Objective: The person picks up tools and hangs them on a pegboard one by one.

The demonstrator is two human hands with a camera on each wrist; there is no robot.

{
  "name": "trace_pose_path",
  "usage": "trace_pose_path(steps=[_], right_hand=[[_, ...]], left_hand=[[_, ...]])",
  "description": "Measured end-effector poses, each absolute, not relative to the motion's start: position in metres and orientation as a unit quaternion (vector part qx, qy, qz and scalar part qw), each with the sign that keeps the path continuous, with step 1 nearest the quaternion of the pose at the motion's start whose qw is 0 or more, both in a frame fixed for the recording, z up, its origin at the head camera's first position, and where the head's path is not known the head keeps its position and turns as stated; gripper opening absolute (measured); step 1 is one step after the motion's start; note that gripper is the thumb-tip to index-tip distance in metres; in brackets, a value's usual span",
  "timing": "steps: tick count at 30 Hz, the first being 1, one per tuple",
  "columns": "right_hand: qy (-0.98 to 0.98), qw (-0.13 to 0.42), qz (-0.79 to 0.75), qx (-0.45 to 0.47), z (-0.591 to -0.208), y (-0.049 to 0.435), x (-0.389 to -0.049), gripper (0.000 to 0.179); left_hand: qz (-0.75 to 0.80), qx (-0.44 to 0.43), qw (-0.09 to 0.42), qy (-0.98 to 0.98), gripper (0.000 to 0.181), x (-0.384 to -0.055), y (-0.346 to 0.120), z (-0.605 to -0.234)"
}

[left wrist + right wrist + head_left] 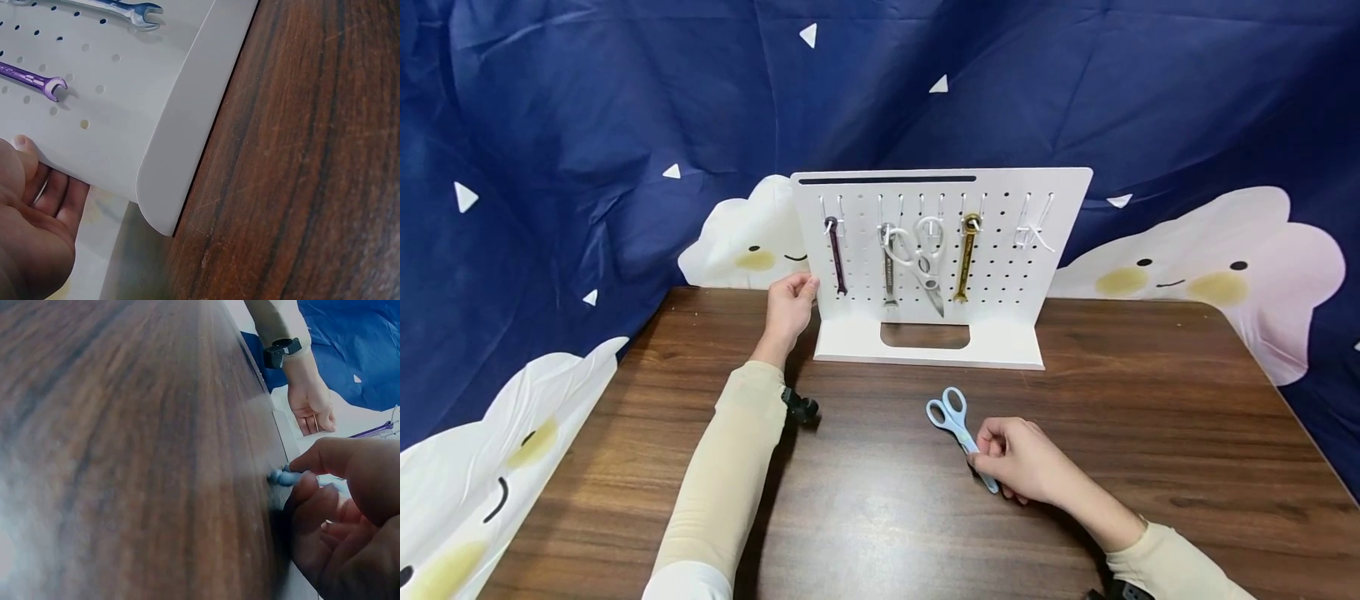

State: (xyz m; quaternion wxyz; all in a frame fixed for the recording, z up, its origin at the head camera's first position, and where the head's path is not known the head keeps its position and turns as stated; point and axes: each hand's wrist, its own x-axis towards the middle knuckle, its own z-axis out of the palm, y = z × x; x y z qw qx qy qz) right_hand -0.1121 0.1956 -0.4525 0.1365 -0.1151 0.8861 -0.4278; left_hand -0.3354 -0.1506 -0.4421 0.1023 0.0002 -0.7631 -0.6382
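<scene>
My left hand (pixel 790 308) grips the left edge of a white pegboard stand (pixel 925 343), thumb on its front face and fingers behind, as the left wrist view shows. With thumb and fingers, my right hand (pixel 1018 458) pinches the blade end of light-blue scissors (pixel 953 417), low over the table in front of the stand. Their handle loops point away toward the board. On the board's hooks hang a purple wrench (pixel 837 260), a silver wrench (pixel 890 275), white-handled scissors (pixel 925 260) and a gold wrench (pixel 966 260).
A white wire hook (pixel 1033 229) at the board's right carries no tool. The stand is near the back of the brown wooden table (pixel 865 500). Behind it hangs a dark blue cloth (pixel 625 125) with clouds and white triangles.
</scene>
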Motion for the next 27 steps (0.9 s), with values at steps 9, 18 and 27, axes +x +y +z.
trace_pose_path(steps=[9,18,27], right_hand=[[0.891,0.087,-0.432,-0.109,-0.4477,0.1948,-0.1104,0.017],[0.861,0.082,-0.496,-0.072,-0.4499,0.1983,-0.1132,0.01],[0.796,0.094,-0.597,-0.031,-0.4498,0.1989,-0.1165,0.014]], left_hand=[[-0.646,0.003,0.096,-0.757,0.025,-0.3357,-0.1516,-0.4431],[-0.641,0.004,0.098,-0.762,0.026,-0.335,-0.1514,-0.443],[-0.64,0.007,0.092,-0.763,0.027,-0.3353,-0.1509,-0.4422]])
